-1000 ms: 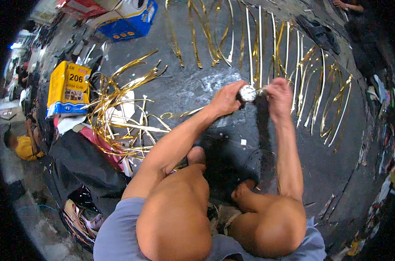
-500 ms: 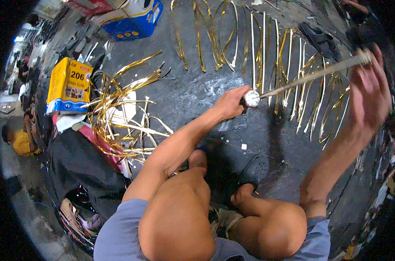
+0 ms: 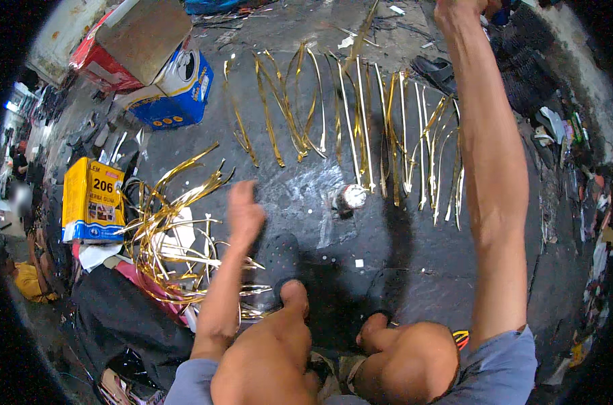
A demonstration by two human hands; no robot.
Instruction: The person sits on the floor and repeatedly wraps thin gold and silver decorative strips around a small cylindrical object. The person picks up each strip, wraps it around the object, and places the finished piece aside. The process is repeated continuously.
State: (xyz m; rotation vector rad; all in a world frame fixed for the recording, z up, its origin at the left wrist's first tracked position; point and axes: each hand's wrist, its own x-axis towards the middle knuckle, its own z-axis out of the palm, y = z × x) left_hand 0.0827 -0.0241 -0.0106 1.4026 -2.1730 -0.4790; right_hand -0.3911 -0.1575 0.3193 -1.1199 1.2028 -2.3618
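My left hand [image 3: 244, 214] is blurred by motion above the mat, close to a tangled pile of gold and white strips [image 3: 165, 263]. Its fingers are too smeared to read. Reaching far forward, my right hand [image 3: 460, 8] is cut off by the top edge, so its fingers are hidden. A small round container [image 3: 353, 196] with a crusted white top stands on the dark mat [image 3: 306, 236], with neither hand on it. Beyond it, gold and white strips [image 3: 362, 128] lie side by side in a long row. One blurred strip [image 3: 366, 30] runs up past the top edge.
A yellow and blue tin [image 3: 94, 202] stands left of the pile. Behind are a blue and white box [image 3: 175, 88] and a red open carton [image 3: 127, 47]. A black sandal [image 3: 433, 73] lies at the far right. Black cloth [image 3: 121, 304] lies near left.
My left hand has let go of the round container and moved left toward the pile. My right hand has swung forward to the top edge. The view has shifted, showing more of the far side.
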